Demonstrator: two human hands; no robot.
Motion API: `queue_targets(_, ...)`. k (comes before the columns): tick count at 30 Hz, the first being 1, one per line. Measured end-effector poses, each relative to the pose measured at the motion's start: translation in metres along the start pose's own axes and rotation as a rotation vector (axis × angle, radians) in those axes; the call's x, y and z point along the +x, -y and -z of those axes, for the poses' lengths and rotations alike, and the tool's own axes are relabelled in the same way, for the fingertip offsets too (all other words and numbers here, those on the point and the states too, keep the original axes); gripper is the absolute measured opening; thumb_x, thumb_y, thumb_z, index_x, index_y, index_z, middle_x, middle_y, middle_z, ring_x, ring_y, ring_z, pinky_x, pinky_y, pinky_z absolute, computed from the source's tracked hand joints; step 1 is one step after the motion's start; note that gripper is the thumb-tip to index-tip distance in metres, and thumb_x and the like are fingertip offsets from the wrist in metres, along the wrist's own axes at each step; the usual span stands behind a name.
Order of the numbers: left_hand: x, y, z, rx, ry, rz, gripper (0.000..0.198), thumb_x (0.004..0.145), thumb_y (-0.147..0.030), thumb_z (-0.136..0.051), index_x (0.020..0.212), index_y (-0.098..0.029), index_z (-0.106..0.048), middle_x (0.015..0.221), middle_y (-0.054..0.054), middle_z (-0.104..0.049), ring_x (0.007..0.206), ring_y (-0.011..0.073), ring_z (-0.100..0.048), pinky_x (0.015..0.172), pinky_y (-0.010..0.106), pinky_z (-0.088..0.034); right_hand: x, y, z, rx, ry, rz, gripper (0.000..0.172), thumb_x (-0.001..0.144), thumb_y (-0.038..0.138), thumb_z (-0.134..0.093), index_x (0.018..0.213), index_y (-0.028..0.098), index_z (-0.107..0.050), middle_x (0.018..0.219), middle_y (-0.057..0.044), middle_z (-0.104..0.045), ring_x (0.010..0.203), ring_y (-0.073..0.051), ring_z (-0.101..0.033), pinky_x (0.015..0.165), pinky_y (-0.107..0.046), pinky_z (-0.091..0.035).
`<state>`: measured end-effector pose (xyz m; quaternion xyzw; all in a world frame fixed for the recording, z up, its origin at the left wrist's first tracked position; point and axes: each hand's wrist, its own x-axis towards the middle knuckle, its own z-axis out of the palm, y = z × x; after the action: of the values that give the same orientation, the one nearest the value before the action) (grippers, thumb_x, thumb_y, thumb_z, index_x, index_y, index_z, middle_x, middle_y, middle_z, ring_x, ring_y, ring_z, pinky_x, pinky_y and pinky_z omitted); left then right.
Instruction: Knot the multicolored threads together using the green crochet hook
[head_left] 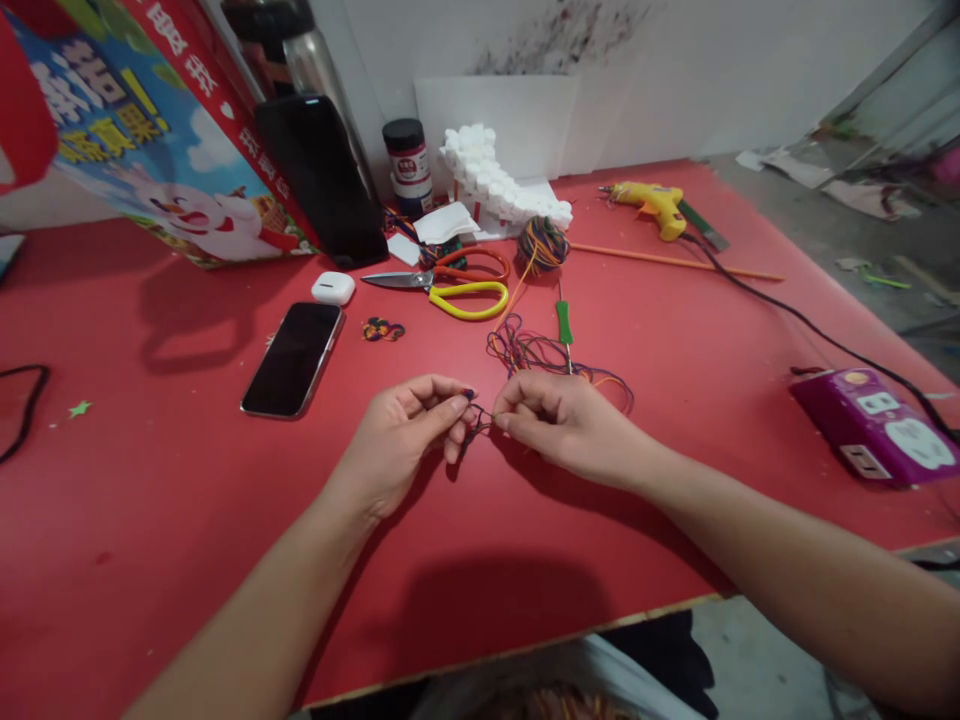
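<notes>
Both hands work a multicoloured thread (481, 419) at the middle of the red table (150, 500), toward its front edge. The left hand (401, 440) pinches it between thumb and forefinger, the other fingers curled. The right hand (562, 420) pinches the other side, fingers pressed together. Between them sits what may be a small knot or loop, too fine to tell. Slack thread trails back past a green tool (563, 322) to the ball (541, 243) beside the scissors (457, 285). Working it further calls for firm pinches on both sides.
</notes>
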<state>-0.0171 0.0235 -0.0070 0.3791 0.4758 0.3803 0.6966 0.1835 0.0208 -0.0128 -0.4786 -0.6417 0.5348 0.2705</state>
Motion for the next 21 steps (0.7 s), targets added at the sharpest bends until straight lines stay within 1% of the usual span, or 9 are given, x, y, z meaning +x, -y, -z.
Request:
queue_targets(3,0.0006,-0.0016,-0.0001,-0.046,0.002,0.021,0.022,0.074,-0.027,-0.086,0.084,-0.014,-0.071,0.066,0.001,-0.072,0.046,0.0107,-0.057,0.043,0.025,-0.053,0.0018,-0.0009,-0.0015,-0.015,-0.030,0.024,0.015,0.089,0.033,-0.060,0.084,0.018,-0.062,0.053,0.009,-0.042,0.050,-0.010,-0.037,0.050,-0.025,-0.029)
queue_targets(6,0.0007,-0.0013,-0.0007,-0.046,0.016,0.030,0.022,0.076,-0.030,-0.085,0.080,-0.014,-0.070,0.067,0.002,-0.073,0.048,0.0119,-0.060,0.046,0.027,-0.057,0.0016,-0.0006,-0.0017,-0.006,-0.035,0.033,0.015,0.090,0.032,-0.062,0.086,0.018,-0.063,0.052,0.010,-0.042,0.049,-0.009,-0.037,0.050,-0.025,-0.028)
queue_targets(8,0.0002,-0.0007,-0.0012,-0.035,0.015,0.024,0.022,0.078,-0.031,-0.084,0.078,-0.014,-0.070,0.066,0.002,-0.072,0.048,0.0116,-0.060,0.047,0.027,-0.057,0.0009,0.0004,-0.0013,0.024,-0.025,0.023,0.013,0.089,0.031,-0.063,0.086,0.018,-0.064,0.054,0.008,-0.049,0.050,-0.009,-0.041,0.050,-0.024,-0.031)
queue_targets(11,-0.0012,0.0003,-0.0019,0.010,-0.007,0.002,0.019,0.082,-0.030,-0.080,0.080,-0.015,-0.069,0.066,0.001,-0.071,0.050,0.0119,-0.061,0.050,0.027,-0.058,-0.0002,0.0028,-0.0002,0.171,0.008,-0.045,0.012,0.089,0.030,-0.066,0.089,0.018,-0.064,0.064,0.002,-0.066,0.056,-0.011,-0.058,0.054,-0.024,-0.041)
queue_targets(13,-0.0022,0.0011,-0.0023,0.068,-0.020,-0.026,0.017,0.084,-0.030,-0.078,0.082,-0.015,-0.070,0.067,0.001,-0.071,0.051,0.0125,-0.063,0.053,0.028,-0.058,-0.0003,0.0043,0.0011,0.293,0.034,-0.129,0.018,0.086,0.033,-0.071,0.094,0.018,-0.062,0.069,0.000,-0.072,0.053,-0.011,-0.060,0.049,-0.023,-0.043)
queue_targets(15,-0.0031,0.0017,-0.0029,0.126,-0.022,-0.049,0.015,0.086,-0.029,-0.075,0.085,-0.015,-0.070,0.066,0.001,-0.070,0.053,0.0127,-0.063,0.055,0.028,-0.057,0.0000,0.0053,0.0026,0.400,0.063,-0.206,0.027,0.082,0.034,-0.078,0.097,0.019,-0.061,0.068,0.002,-0.071,0.047,-0.010,-0.057,0.043,-0.022,-0.043)
queue_targets(17,-0.0037,0.0021,-0.0034,0.175,-0.012,-0.060,0.012,0.088,-0.027,-0.073,0.087,-0.015,-0.070,0.065,0.000,-0.069,0.055,0.0125,-0.063,0.058,0.027,-0.056,0.0004,0.0057,0.0039,0.489,0.106,-0.239,0.032,0.080,0.035,-0.081,0.096,0.019,-0.060,0.064,0.004,-0.068,0.045,-0.010,-0.055,0.042,-0.024,-0.047)
queue_targets(19,-0.0042,0.0024,-0.0035,0.215,0.001,-0.068,0.011,0.089,-0.026,-0.071,0.087,-0.016,-0.070,0.065,0.000,-0.068,0.057,0.0125,-0.063,0.061,0.027,-0.056,0.0006,0.0057,0.0045,0.514,0.117,-0.223,0.030,0.080,0.036,-0.081,0.092,0.018,-0.060,0.060,0.005,-0.064,0.046,-0.010,-0.055,0.046,-0.025,-0.049)
queue_targets(21,-0.0048,0.0024,-0.0035,0.258,0.014,-0.084,0.012,0.090,-0.027,-0.071,0.085,-0.016,-0.069,0.066,0.000,-0.068,0.059,0.0125,-0.063,0.063,0.027,-0.054,0.0007,0.0053,0.0045,0.451,0.073,-0.181,0.027,0.081,0.035,-0.079,0.088,0.017,-0.061,0.056,0.007,-0.059,0.046,-0.008,-0.050,0.046,-0.022,-0.042)
